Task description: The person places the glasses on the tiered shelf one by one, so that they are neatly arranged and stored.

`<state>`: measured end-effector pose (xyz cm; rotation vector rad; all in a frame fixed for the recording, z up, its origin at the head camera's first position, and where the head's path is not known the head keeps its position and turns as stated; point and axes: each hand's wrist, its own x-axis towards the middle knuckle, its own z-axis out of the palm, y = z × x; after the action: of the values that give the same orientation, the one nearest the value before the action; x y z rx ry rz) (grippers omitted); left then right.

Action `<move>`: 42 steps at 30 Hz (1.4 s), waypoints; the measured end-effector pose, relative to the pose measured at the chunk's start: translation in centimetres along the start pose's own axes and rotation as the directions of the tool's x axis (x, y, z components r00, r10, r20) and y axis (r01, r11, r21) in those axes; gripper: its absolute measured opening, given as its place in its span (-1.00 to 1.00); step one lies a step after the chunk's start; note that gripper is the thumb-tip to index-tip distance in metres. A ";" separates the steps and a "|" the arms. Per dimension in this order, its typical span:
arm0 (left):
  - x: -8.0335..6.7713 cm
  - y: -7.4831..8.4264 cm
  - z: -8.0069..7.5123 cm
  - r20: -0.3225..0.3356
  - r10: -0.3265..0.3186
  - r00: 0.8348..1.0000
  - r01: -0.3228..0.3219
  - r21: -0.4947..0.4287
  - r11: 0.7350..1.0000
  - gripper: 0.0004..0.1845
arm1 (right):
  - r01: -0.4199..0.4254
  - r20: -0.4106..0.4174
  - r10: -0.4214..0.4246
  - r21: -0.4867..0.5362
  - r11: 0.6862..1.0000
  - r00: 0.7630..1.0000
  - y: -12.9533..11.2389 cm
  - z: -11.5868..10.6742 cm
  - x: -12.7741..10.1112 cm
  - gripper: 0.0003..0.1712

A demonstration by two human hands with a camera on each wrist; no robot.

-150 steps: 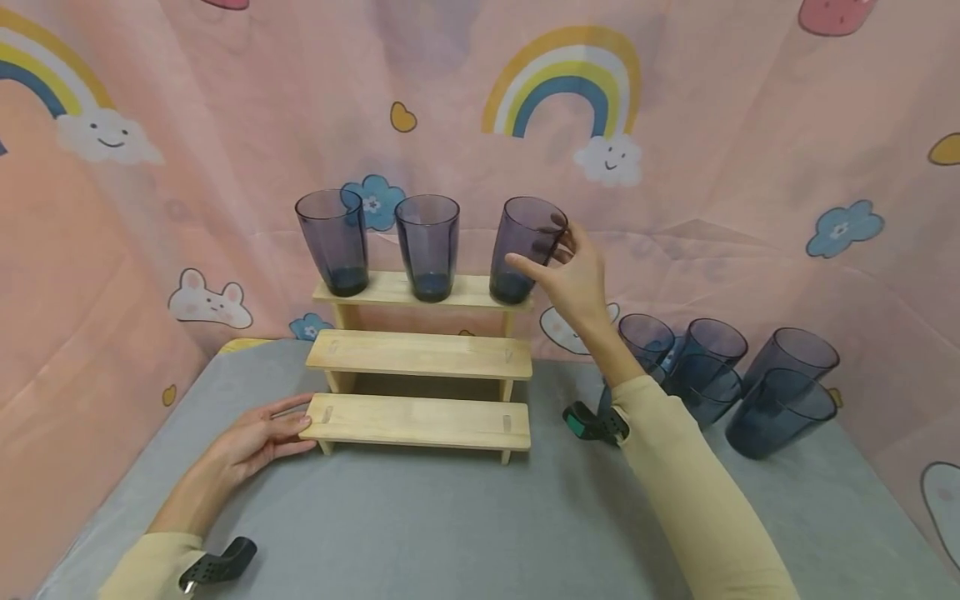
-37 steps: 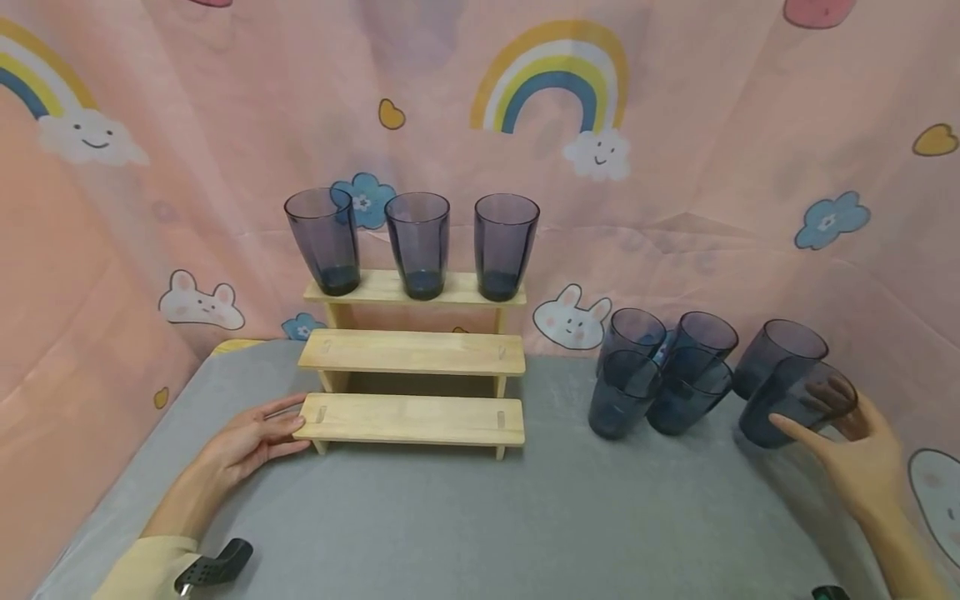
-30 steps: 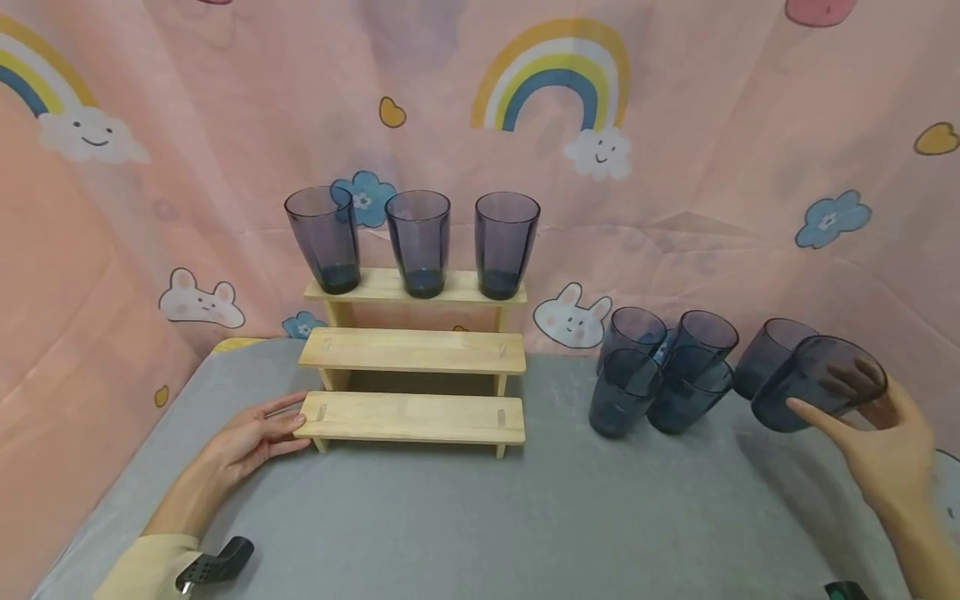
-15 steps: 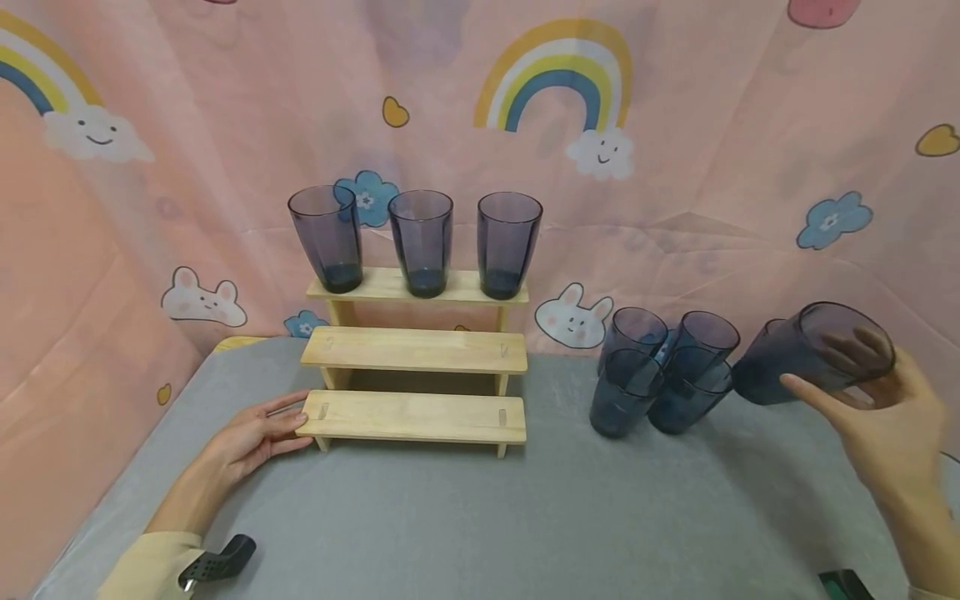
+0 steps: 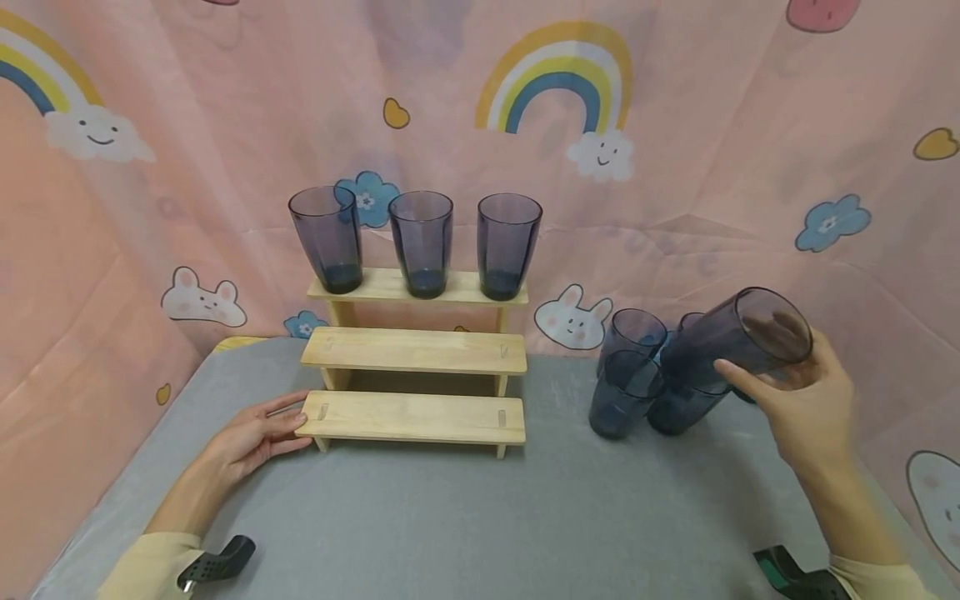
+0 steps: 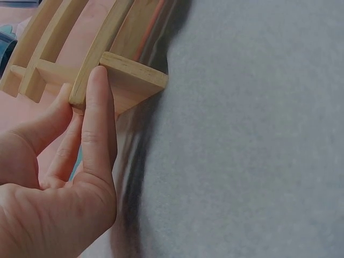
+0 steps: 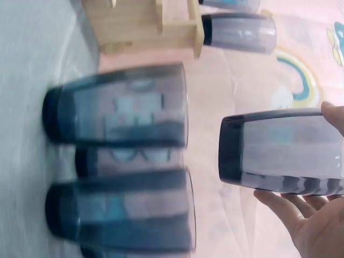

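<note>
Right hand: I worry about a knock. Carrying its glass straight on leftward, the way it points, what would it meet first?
Probably the cluster of glasses on the table, which lies just left of the right hand and its tilted glass. Depth is unclear; the held glass may pass above them.

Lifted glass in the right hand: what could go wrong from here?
1. The right hand grips the lifted glass near its rim only, tilted; it might slip.
2. It hangs just above the glasses on the table, so its base could knock them.
3. Three glasses on the top shelf stand near the shelf's front edge; the left hand only rests against the rack, so a bump might shake them.
</note>
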<state>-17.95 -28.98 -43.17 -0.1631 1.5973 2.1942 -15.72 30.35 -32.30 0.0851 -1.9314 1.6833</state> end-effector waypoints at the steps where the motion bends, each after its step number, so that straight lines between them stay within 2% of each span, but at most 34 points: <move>1: 0.0 0.0 0.0 -0.001 0.001 1.000 -0.001 0.002 1.000 -0.16 | 0.004 0.016 -0.004 0.030 1.000 1.000 0.0 0.4 0.0 -0.12; 4: 0.0 -0.1 -0.1 -0.001 0.005 1.000 -0.005 0.010 1.000 -0.16 | 0.030 0.077 -0.041 0.138 0.990 0.996 -0.1 1.7 -0.1 -0.13; 7: 0.0 -0.1 -0.2 0.004 0.009 1.000 -0.009 0.016 1.000 -0.15 | 0.045 0.116 -0.075 0.249 0.968 0.990 0.0 3.0 -0.3 -0.14; 10: -0.2 -0.2 -0.4 -0.003 0.007 1.000 -0.006 0.029 1.000 -0.15 | 0.050 0.152 -0.096 0.282 0.958 0.984 0.4 4.4 -0.6 -0.15; 16: -0.2 -0.4 -0.5 0.007 0.007 1.000 -0.007 0.070 0.998 -0.15 | 0.050 0.246 -0.110 0.237 0.970 0.963 1.4 6.9 -1.2 -0.16; 23: 0.1 -0.4 -0.2 0.010 0.003 1.000 -0.004 0.064 0.998 -0.17 | 0.026 0.275 -0.071 0.164 0.986 0.959 1.9 10.4 -2.0 -0.12; 31: 0.1 -0.4 -0.2 0.019 0.008 1.000 -0.008 0.034 0.999 -0.15 | 0.021 0.350 -0.086 0.185 0.983 0.933 2.1 14.5 -2.7 -0.09; 37: 0.0 -0.3 -0.3 0.014 0.016 1.000 -0.016 0.024 1.000 -0.16 | -0.011 0.348 -0.051 0.173 0.985 0.936 1.8 17.3 -3.4 -0.08; 42: 0.1 -0.2 -0.3 0.013 0.019 1.000 -0.019 0.024 1.000 -0.15 | 0.004 0.362 -0.082 0.210 0.978 0.928 1.6 19.6 -3.8 -0.09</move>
<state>-17.95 -29.20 -43.50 -0.1272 1.6245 2.1851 -20.46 11.27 -36.34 0.5583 -1.9871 1.9422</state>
